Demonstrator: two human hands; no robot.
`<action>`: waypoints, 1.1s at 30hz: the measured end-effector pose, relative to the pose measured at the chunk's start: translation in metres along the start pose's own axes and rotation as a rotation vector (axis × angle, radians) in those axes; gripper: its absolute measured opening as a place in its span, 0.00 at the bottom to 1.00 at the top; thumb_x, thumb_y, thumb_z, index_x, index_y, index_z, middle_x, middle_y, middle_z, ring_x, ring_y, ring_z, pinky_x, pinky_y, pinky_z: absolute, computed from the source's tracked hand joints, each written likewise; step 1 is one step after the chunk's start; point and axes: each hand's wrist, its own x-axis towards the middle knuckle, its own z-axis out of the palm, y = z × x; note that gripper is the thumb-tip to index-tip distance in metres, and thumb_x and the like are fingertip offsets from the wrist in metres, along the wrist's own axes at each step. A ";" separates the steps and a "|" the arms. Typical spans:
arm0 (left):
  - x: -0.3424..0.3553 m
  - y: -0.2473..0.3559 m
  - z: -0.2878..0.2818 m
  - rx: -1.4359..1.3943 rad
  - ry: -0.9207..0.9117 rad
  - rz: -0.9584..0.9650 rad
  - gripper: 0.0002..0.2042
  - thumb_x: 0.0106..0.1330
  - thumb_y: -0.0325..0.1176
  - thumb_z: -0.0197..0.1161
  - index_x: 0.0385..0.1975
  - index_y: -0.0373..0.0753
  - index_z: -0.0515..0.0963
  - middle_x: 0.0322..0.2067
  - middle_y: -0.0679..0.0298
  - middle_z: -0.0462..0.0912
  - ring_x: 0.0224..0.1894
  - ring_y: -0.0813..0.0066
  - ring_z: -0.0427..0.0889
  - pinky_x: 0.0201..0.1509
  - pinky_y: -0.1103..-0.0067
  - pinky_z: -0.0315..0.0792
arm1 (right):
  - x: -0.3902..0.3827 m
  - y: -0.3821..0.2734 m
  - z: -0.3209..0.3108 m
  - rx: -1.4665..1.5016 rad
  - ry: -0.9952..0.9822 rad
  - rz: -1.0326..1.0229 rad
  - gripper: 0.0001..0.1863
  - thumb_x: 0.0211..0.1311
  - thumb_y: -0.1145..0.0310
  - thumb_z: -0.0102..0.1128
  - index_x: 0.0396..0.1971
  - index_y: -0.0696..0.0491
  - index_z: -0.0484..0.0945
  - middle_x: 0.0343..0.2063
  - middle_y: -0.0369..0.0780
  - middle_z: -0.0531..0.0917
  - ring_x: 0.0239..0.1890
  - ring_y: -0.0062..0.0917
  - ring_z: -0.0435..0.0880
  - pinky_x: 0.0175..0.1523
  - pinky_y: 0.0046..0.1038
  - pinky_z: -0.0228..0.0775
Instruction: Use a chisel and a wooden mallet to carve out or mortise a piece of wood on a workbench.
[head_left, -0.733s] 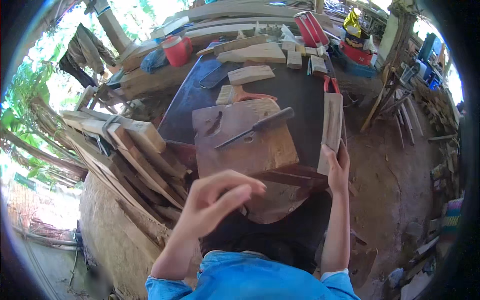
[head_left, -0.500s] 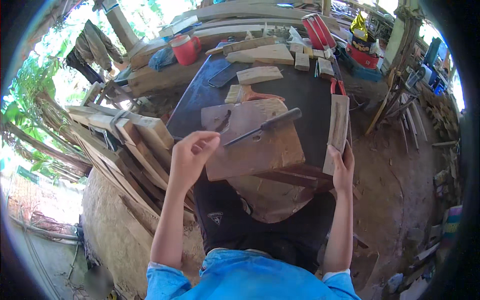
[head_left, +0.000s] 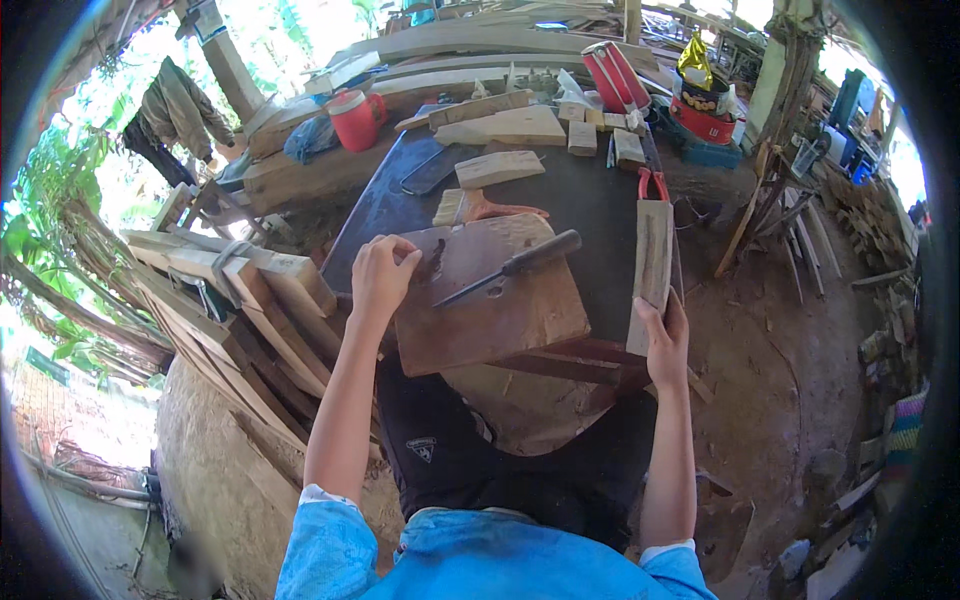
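Note:
My right hand (head_left: pixel 664 345) grips the near end of a narrow wooden strip (head_left: pixel 652 262) at the table's right edge. My left hand (head_left: pixel 382 278) is over the left edge of a thick wooden board (head_left: pixel 490 335). Its fingers curl together, and whatever they may pinch is too small to make out. On the board lies a thin pointed metal tool with a dark handle (head_left: pixel 543 252), its tip toward my left hand. A dark curved piece (head_left: pixel 437 258) is on the board beside my left fingers. Just beyond the board lies a wide paintbrush (head_left: pixel 452 207).
Wood blocks (head_left: pixel 500 168) and red-handled pliers (head_left: pixel 652 185) are on the dark table (head_left: pixel 600 200). A red mug (head_left: pixel 356 120) stands at the far left, a red container (head_left: pixel 615 78) at the far right. Long timbers (head_left: pixel 270 300) lean at my left.
My left hand has moved away from me, from near the tool's tip to the board's far left part, its fingers closing together. My right hand keeps hold of the wooden strip. The view has shifted slightly.

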 end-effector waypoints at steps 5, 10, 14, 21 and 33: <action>-0.001 0.003 0.001 0.062 0.042 0.051 0.10 0.62 0.37 0.70 0.33 0.36 0.86 0.31 0.55 0.86 0.34 0.60 0.85 0.43 0.69 0.76 | 0.002 0.002 0.002 -0.052 0.028 -0.021 0.23 0.67 0.58 0.63 0.55 0.58 0.75 0.43 0.39 0.82 0.45 0.24 0.80 0.52 0.27 0.71; -0.010 0.038 -0.007 -0.198 0.093 -0.012 0.10 0.65 0.37 0.67 0.34 0.35 0.85 0.30 0.55 0.86 0.33 0.62 0.85 0.41 0.72 0.76 | 0.002 0.003 -0.001 -0.008 -0.011 -0.033 0.23 0.67 0.57 0.63 0.54 0.58 0.75 0.42 0.39 0.82 0.44 0.23 0.79 0.50 0.27 0.70; -0.021 0.082 -0.021 -0.488 0.028 -0.039 0.10 0.69 0.34 0.65 0.36 0.32 0.82 0.26 0.62 0.85 0.31 0.81 0.83 0.39 0.82 0.74 | 0.001 0.005 0.002 0.018 -0.006 -0.043 0.20 0.68 0.60 0.62 0.52 0.58 0.75 0.41 0.36 0.81 0.43 0.20 0.78 0.49 0.25 0.70; -0.048 0.142 -0.030 -0.967 -0.161 0.011 0.06 0.71 0.29 0.64 0.40 0.32 0.80 0.34 0.65 0.85 0.37 0.82 0.83 0.45 0.84 0.75 | 0.001 0.003 0.001 0.019 -0.021 -0.006 0.20 0.68 0.59 0.62 0.52 0.57 0.75 0.39 0.36 0.80 0.41 0.19 0.77 0.48 0.25 0.70; -0.081 0.192 -0.076 -1.225 -0.344 0.182 0.08 0.67 0.21 0.66 0.44 0.29 0.79 0.39 0.60 0.85 0.43 0.78 0.85 0.48 0.84 0.75 | 0.001 0.000 0.003 -0.010 -0.019 -0.010 0.21 0.69 0.58 0.62 0.53 0.58 0.74 0.41 0.38 0.81 0.44 0.21 0.78 0.50 0.26 0.70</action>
